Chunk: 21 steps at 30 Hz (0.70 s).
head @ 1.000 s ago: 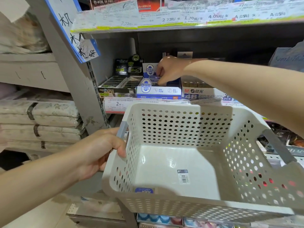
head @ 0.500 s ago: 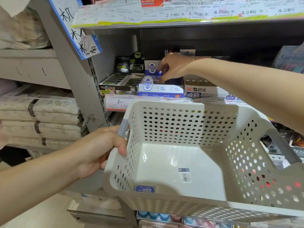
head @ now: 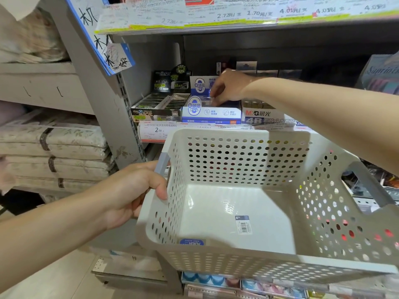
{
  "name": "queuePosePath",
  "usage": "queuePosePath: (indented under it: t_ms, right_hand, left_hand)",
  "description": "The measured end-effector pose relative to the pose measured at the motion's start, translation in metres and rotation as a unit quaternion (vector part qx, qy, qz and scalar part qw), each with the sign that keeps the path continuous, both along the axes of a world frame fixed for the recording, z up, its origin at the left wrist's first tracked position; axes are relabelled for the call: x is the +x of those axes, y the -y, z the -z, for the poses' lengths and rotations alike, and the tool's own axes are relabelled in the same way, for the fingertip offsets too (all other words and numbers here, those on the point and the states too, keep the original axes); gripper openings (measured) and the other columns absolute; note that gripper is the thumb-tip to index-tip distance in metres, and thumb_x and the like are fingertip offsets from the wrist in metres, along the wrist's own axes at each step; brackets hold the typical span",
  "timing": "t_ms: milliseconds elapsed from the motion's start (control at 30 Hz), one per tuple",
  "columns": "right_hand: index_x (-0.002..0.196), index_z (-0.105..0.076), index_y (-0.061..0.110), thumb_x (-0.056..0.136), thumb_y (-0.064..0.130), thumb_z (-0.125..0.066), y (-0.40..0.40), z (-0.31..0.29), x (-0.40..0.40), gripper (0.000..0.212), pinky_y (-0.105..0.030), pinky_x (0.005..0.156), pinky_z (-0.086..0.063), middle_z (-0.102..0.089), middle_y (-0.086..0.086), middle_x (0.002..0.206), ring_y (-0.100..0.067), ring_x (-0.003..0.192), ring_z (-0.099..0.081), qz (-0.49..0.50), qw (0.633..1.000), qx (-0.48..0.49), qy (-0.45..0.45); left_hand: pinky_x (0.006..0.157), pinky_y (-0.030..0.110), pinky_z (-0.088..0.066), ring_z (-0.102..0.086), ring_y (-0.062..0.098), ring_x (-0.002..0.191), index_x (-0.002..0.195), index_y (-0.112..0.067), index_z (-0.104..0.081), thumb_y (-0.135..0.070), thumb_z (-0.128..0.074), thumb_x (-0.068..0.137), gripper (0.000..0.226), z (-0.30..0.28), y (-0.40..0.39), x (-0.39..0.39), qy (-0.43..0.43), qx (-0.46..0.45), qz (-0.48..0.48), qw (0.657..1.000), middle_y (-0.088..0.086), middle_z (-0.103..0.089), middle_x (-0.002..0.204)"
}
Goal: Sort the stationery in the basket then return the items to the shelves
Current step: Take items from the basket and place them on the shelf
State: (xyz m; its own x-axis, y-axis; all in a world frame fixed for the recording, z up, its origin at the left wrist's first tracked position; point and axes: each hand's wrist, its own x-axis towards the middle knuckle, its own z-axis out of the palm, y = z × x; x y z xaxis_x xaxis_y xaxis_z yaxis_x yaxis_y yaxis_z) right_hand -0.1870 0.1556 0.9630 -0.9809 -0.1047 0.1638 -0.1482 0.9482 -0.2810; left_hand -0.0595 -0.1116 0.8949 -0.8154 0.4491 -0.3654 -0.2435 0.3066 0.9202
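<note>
Left hand clamps the empty basket's handle to keep it level by the shelf, while right hand has fingers curled into the blue-white eraser box, probably seating the last item; contents hidden.

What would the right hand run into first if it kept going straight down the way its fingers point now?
The right hand has its fingers angled down into the open blue-and-white eraser box on the shelf. It would most likely meet that box's contents or front edge first, though whether the fingertips already touch is unclear.
</note>
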Motion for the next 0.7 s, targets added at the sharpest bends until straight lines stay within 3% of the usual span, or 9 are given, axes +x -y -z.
queuePosePath:
  t_ms: [100, 267, 400, 533, 633, 700]
  right_hand:
    - [0.117, -0.065, 0.011, 0.085, 0.015, -0.067, 0.0, -0.006, 0.007, 0.033, -0.031, 0.094, -0.049, -0.066, -0.007, 0.115, -0.022, 0.104, -0.062, -0.001, 1.0, -0.019, 0.003]
    - [0.111, -0.068, 0.012, 0.088, 0.016, -0.059, 0.005, -0.014, 0.037, 0.025, -0.028, 0.085, -0.049, -0.065, -0.004, 0.113, -0.018, 0.102, -0.06, 0.015, 0.995, -0.033, -0.094]
    - [0.089, -0.069, 0.01, 0.086, 0.016, -0.056, 0.019, -0.006, 0.081, 0.015, -0.018, 0.066, -0.047, -0.066, 0.002, 0.08, -0.006, 0.069, -0.057, -0.022, 0.977, -0.113, -0.177]
    - [0.066, -0.059, 0.018, 0.082, 0.015, -0.056, 0.041, 0.02, 0.121, 0.017, -0.023, 0.059, -0.043, -0.062, 0.002, 0.068, -0.006, 0.059, -0.05, -0.083, 0.988, -0.095, -0.094]
    - [0.071, -0.062, 0.014, 0.082, 0.017, -0.058, 0.062, 0.047, 0.139, 0.012, -0.026, 0.063, -0.046, -0.068, -0.005, 0.076, -0.01, 0.059, -0.051, -0.124, 0.991, -0.008, 0.044]
    - [0.08, -0.065, 0.013, 0.08, 0.02, -0.063, 0.075, 0.069, 0.146, 0.007, -0.026, 0.065, -0.047, -0.068, -0.003, 0.079, -0.01, 0.059, -0.051, -0.169, 0.976, 0.047, 0.127]
  left_hand:
    - [0.095, 0.068, -0.042, -0.07, 0.042, 0.092, 0.098, -0.019, -0.074, 0.003, -0.051, 0.044, 0.063, -0.001, -0.001, 0.001, -0.004, -0.002, -0.003, 1.0, 0.018, -0.074, 0.098]
    - [0.094, 0.064, -0.046, -0.071, 0.039, 0.089, 0.099, -0.019, -0.073, 0.003, -0.051, 0.044, 0.063, 0.0, -0.002, 0.002, -0.01, -0.005, -0.004, 1.0, 0.017, -0.074, 0.098]
    - [0.094, 0.063, -0.047, -0.07, 0.039, 0.092, 0.098, -0.02, -0.074, 0.002, -0.051, 0.044, 0.063, 0.0, -0.001, 0.002, -0.014, -0.005, -0.004, 1.0, 0.016, -0.074, 0.1]
    - [0.094, 0.062, -0.047, -0.071, 0.037, 0.093, 0.095, -0.022, -0.075, 0.004, -0.053, 0.046, 0.06, 0.0, -0.002, 0.005, -0.017, -0.014, -0.004, 1.0, 0.014, -0.075, 0.099]
    - [0.097, 0.062, -0.045, -0.068, 0.041, 0.095, 0.097, -0.022, -0.074, 0.006, -0.053, 0.054, 0.055, 0.0, -0.003, 0.008, -0.017, -0.014, -0.016, 1.0, 0.019, -0.073, 0.101]
    - [0.094, 0.062, -0.038, -0.066, 0.044, 0.094, 0.093, -0.023, -0.075, 0.002, -0.053, 0.046, 0.058, -0.001, -0.005, 0.01, -0.02, -0.01, -0.023, 0.999, 0.024, -0.07, 0.106]
